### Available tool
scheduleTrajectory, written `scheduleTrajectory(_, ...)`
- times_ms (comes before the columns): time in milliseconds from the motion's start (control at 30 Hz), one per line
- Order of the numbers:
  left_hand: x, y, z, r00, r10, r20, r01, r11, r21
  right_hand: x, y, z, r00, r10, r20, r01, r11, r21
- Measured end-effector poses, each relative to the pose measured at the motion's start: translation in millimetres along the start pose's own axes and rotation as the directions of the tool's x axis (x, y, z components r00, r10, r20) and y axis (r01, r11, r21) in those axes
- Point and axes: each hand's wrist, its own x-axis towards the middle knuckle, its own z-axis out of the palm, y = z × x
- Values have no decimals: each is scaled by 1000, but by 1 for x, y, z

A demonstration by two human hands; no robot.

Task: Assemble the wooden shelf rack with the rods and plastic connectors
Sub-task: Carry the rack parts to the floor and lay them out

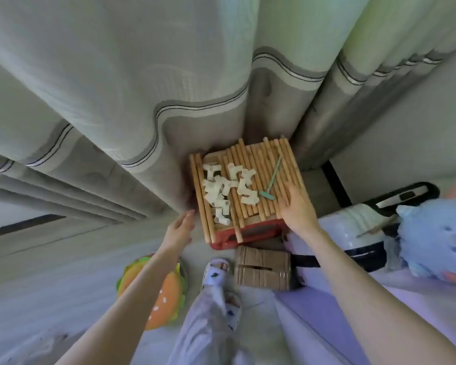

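By the curtain [142,88], right hand [298,209] rests on rods [250,159].

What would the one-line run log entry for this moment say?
stage: parts unassembled | rods: lying across red stool | connectors: loose on rods | right hand: flat on rods | left hand: open beside stool

Bare forearms, lilac patterned trousers [208,320], patterned slippers [216,272]

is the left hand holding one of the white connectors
No, the left hand hangs open beside the stool, while the white connectors lie loose on the wooden rods.
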Motion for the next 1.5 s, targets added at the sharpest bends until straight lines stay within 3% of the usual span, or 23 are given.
scheduleTrajectory(100,51,-7,13,996,-81,-22,78,991,-113,50,35,14,999,29,36,-27,999,-35)
scheduleTrajectory(300,141,-13,46,969,-207,-137,172,957,-233,135,95,33,959,277,52,-278,960,18)
scheduleTrajectory(467,175,-14,53,963,-235,-134,193,944,-267,175,122,50,812,570,127,-583,802,131)
scheduleTrajectory(567,184,-15,45,958,-279,-71,246,921,-301,188,129,50,729,662,171,-684,708,176)
scheduleTrajectory(900,199,-8,39,938,-343,50,340,882,-326,203,141,46,689,613,387,-725,590,355)
scheduleTrajectory(1233,192,-14,18,938,-343,45,337,874,-349,192,146,48,677,598,429,-733,492,470)
scheduleTrajectory(1500,162,-7,10,948,-310,72,306,823,-479,148,136,40,631,615,472,-749,325,577)
